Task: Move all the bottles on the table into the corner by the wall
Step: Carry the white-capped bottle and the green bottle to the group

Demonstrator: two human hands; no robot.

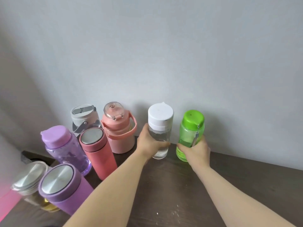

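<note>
- While your left hand wraps the clear white-capped bottle, your right hand clamps the green bottle, both by the wall on the tabletop.
- Six other bottles cluster left, toward the corner.

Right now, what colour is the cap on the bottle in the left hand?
White, on the clear bottle; seen in the head view.

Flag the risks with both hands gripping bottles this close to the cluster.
1. The left hand holds the clear white-capped bottle right beside the pink handled jug; sliding it left could knock the jug or the red flask.
2. The right hand grips the green bottle low on its body, so it might tip.
</note>
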